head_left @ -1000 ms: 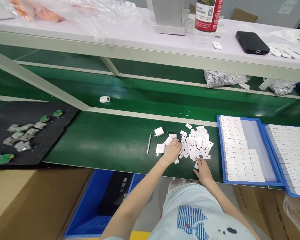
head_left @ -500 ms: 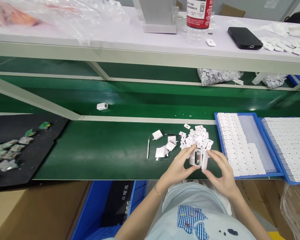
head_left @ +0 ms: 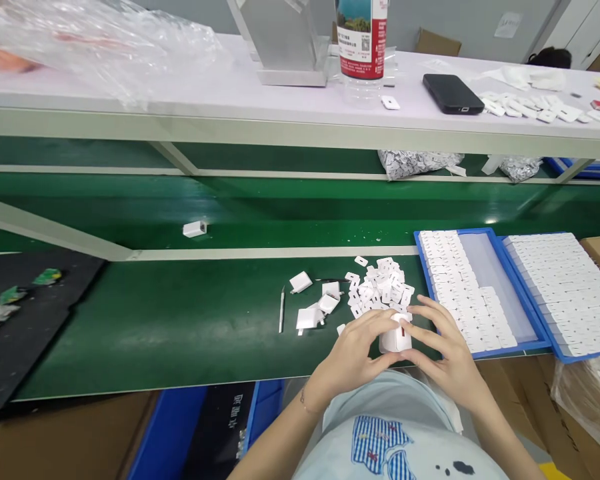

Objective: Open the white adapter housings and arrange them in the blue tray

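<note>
two blue trays (head_left: 530, 337), one black phone (head_left: 453, 93), one bottle (head_left: 363, 40), two hands (head_left: 353, 353).

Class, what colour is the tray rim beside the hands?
Blue; the tray rim shows best in the head view.

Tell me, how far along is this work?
Done: the blue tray holds rows of white pieces but is only partly filled. In hand: left hand and right hand grip one white casing. Left: a loose pile of small white parts on the green belt.

Tabs (head_left: 380, 290) — left of tray (head_left: 530, 333)
</note>
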The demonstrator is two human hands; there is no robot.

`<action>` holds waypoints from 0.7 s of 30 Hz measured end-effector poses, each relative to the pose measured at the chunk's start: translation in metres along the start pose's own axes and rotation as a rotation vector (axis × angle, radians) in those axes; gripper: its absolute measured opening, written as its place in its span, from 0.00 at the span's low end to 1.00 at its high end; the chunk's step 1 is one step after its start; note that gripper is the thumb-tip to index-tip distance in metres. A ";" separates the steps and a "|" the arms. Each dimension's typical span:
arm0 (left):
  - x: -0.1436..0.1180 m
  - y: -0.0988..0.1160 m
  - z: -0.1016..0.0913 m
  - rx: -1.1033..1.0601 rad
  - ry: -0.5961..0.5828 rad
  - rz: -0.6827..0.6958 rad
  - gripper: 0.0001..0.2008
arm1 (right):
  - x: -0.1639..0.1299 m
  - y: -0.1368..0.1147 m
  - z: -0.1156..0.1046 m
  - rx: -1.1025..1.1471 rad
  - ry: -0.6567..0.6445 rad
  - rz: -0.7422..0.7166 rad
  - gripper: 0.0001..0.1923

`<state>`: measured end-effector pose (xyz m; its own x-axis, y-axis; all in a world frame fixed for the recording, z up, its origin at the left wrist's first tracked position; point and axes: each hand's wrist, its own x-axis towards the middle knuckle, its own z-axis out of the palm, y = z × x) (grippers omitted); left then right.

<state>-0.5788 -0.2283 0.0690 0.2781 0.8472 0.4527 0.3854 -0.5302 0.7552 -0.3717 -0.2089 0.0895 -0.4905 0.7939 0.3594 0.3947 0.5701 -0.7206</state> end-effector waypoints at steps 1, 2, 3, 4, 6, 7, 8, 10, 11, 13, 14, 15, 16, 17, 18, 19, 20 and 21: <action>0.002 0.001 0.001 0.038 0.004 0.052 0.13 | 0.001 0.000 -0.001 0.043 0.001 0.047 0.24; 0.004 0.003 0.002 0.075 0.009 0.097 0.09 | 0.002 0.000 -0.002 0.106 -0.006 0.109 0.22; 0.005 0.004 0.003 0.108 0.013 0.133 0.07 | 0.003 0.000 -0.002 0.194 -0.026 0.180 0.22; 0.007 0.006 0.004 0.137 0.011 0.159 0.06 | 0.005 0.001 -0.003 0.303 -0.059 0.253 0.23; 0.011 0.010 0.006 0.199 -0.004 0.201 0.07 | 0.009 0.006 -0.003 0.545 -0.137 0.382 0.27; 0.013 0.013 0.006 0.240 -0.026 0.217 0.07 | 0.011 0.009 -0.003 0.646 -0.169 0.424 0.28; 0.015 0.015 0.006 0.283 -0.054 0.221 0.08 | 0.013 0.012 -0.004 0.719 -0.193 0.452 0.27; 0.018 0.018 0.003 0.335 -0.125 0.217 0.10 | 0.016 0.018 -0.006 0.787 -0.232 0.489 0.24; 0.018 0.018 0.003 0.332 -0.160 0.211 0.11 | 0.016 0.020 -0.007 0.800 -0.239 0.496 0.23; 0.018 0.017 0.004 0.245 -0.184 0.176 0.08 | 0.016 0.022 -0.008 0.816 -0.192 0.474 0.24; 0.017 0.015 0.007 0.165 -0.158 0.131 0.11 | 0.016 0.022 -0.007 0.813 -0.138 0.452 0.24; 0.015 0.013 0.011 0.068 -0.101 0.066 0.21 | 0.015 0.021 -0.006 0.796 -0.071 0.423 0.24; 0.014 0.012 0.017 -0.040 -0.015 -0.022 0.30 | 0.015 0.020 -0.004 0.769 0.002 0.387 0.24; 0.014 0.011 0.024 -0.150 0.083 -0.118 0.37 | 0.015 0.018 -0.003 0.736 0.071 0.346 0.24; 0.014 0.010 0.031 -0.253 0.175 -0.204 0.41 | 0.016 0.017 -0.001 0.699 0.132 0.304 0.23; 0.015 0.010 0.038 -0.342 0.247 -0.267 0.40 | 0.016 0.016 0.000 0.664 0.184 0.263 0.22; 0.017 0.011 0.043 -0.418 0.292 -0.305 0.39 | 0.016 0.014 0.001 0.632 0.228 0.225 0.21; 0.019 0.013 0.045 -0.485 0.306 -0.320 0.38 | 0.016 0.013 0.001 0.605 0.258 0.194 0.20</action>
<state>-0.5285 -0.2202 0.0656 -0.0747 0.9701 0.2308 -0.0523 -0.2349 0.9706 -0.3755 -0.1892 0.0852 -0.2238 0.9376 0.2660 -0.0833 0.2535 -0.9637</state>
